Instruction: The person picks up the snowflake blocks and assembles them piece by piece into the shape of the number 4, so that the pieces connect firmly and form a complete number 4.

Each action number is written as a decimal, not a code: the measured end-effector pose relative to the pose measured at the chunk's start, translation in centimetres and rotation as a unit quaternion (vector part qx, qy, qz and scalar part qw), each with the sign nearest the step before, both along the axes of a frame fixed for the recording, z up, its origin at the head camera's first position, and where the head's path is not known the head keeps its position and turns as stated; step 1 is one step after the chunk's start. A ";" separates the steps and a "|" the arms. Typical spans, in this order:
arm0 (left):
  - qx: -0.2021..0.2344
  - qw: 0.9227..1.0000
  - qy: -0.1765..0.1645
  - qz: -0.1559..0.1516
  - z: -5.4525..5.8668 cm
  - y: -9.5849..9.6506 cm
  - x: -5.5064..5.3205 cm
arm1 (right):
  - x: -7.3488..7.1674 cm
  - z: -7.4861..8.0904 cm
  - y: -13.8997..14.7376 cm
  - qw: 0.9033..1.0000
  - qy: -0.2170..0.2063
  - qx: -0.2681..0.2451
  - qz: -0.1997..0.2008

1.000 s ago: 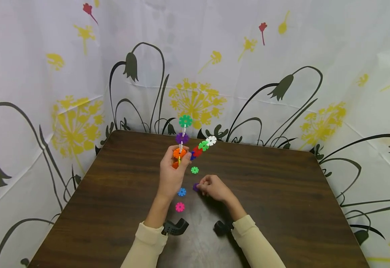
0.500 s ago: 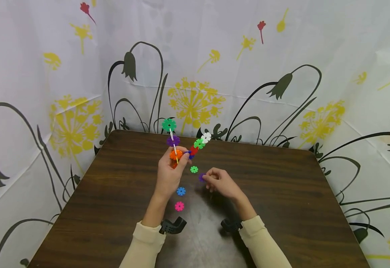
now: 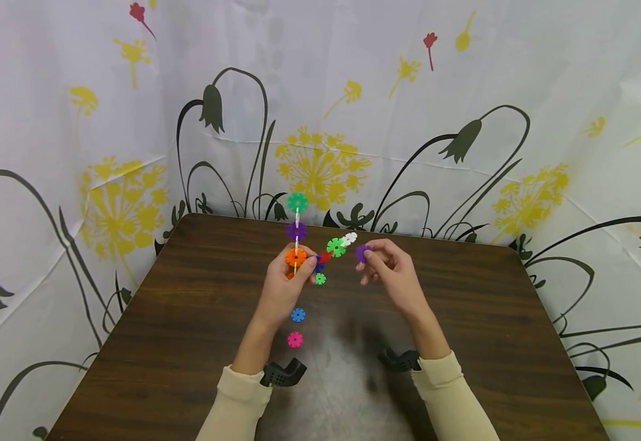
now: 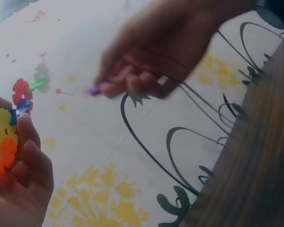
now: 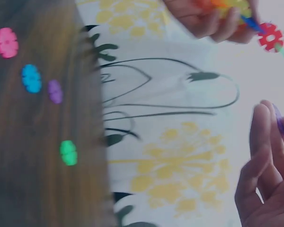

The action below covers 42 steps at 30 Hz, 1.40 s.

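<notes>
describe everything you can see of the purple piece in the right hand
The purple piece is a small, flat, roundish disc that looks like plastic. The right hand pinches it at one side, covering part of it. It is up off the table, apart from the linked chain in the left hand. The right wrist view shows it nearly edge-on.

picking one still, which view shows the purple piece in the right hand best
The head view: the purple piece in the right hand shows much of its face there. The left wrist view gives only a blurred sliver, the right wrist view a thin edge.
</notes>
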<state>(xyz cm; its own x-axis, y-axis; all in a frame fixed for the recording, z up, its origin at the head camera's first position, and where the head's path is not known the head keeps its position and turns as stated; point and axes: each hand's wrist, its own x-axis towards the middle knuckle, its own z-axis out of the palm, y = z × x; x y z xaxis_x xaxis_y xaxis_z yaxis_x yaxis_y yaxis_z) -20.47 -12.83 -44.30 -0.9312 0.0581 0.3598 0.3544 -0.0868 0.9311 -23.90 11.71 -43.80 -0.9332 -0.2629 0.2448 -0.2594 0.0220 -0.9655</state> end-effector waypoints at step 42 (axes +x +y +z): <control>-0.057 0.997 -0.023 -0.046 0.2 0.2 0.5 | 0.7 2.3 0.0 0.995 0.070 -0.061 -0.037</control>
